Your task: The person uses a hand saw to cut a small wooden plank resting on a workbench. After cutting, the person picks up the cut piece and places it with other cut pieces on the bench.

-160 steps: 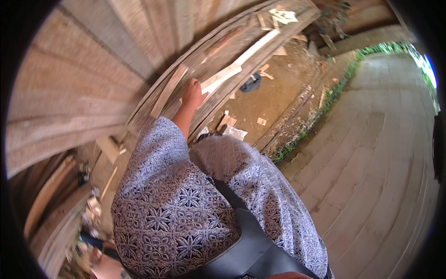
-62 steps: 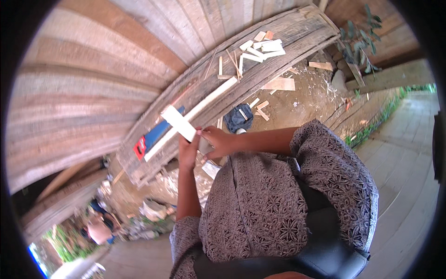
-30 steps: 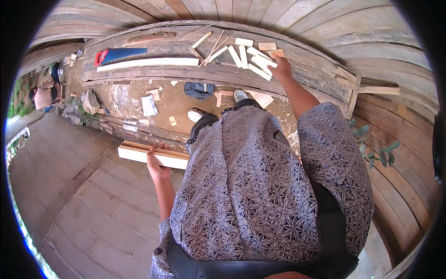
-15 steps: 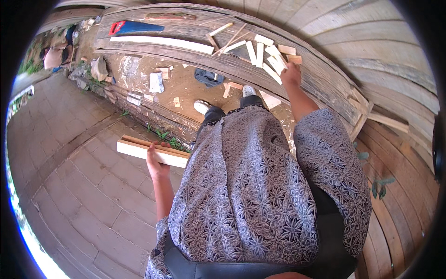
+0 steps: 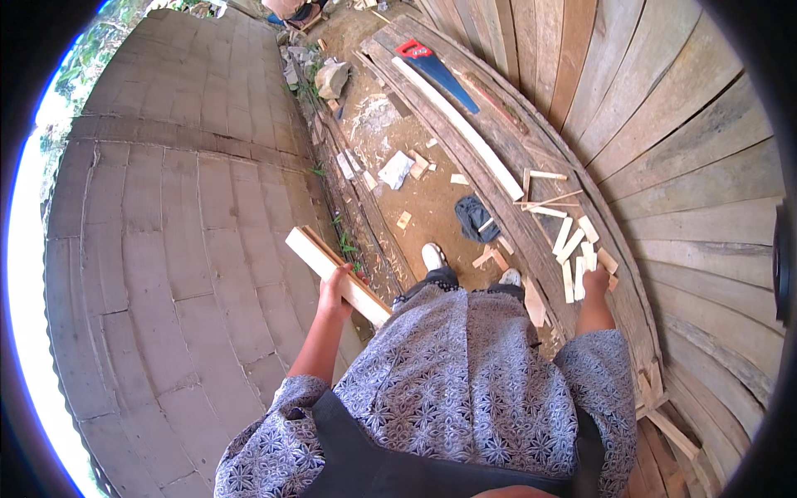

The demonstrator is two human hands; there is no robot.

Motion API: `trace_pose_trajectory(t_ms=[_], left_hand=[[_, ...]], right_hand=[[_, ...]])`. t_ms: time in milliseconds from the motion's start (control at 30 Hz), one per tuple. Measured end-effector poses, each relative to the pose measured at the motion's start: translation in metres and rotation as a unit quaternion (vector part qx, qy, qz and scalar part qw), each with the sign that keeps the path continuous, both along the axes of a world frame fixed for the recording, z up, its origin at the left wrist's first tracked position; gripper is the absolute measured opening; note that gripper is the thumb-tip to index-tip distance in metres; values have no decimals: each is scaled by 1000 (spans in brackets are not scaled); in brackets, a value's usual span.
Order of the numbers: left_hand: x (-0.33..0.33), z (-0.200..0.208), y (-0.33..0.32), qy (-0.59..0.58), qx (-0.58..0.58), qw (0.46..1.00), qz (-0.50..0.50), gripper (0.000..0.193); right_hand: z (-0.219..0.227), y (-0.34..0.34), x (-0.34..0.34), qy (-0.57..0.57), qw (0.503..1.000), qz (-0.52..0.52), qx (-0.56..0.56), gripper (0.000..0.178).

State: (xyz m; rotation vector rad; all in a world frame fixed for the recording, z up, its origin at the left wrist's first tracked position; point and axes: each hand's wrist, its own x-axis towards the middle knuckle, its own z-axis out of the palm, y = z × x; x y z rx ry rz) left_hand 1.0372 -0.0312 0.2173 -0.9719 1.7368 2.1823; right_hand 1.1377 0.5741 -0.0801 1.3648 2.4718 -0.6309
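My left hand (image 5: 334,286) is closed around long pale wooden pieces (image 5: 314,254) lying side by side, held out over the paving and slanting toward my body. My right hand (image 5: 595,284) is down on the weathered plank bench (image 5: 535,270), its fingers curled at the near end of a short wooden strip (image 5: 590,257). The fingertips are mostly hidden. Several more short strips (image 5: 569,246) lie loosely about that hand, with a reddish-brown block (image 5: 608,261) just beyond it.
A handsaw (image 5: 440,73) with a red handle and a long white batten (image 5: 465,133) lie farther along the bench. A plank wall (image 5: 681,158) rises to the right. Offcuts, a rock (image 5: 332,80) and a dark cloth (image 5: 473,217) lie on the dirt. Paving (image 5: 191,249) spreads left.
My view has turned, so the bench now runs more steeply up the picture. The left hand still holds the long wooden pieces; the right hand remains among the short strips.
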Motion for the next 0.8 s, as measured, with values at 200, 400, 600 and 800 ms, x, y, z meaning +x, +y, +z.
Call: trace_pose_trajectory(t_ms=[200, 400, 600, 800], left_hand=[[2, 1, -3, -13, 13, 1000, -4, 33], [-39, 14, 41, 43, 39, 997, -58, 50], [-87, -2, 106, 15, 32, 980, -194, 38], [-94, 14, 209, 21, 285, 891, -352, 63]], right_hand=[[15, 10, 4, 51, 997, -46, -45, 48], [8, 16, 17, 136, 970, -199, -6, 60], [131, -96, -17, 373, 784, -230, -439, 45], [259, -211, -66, 398, 765, -52, -504, 50]])
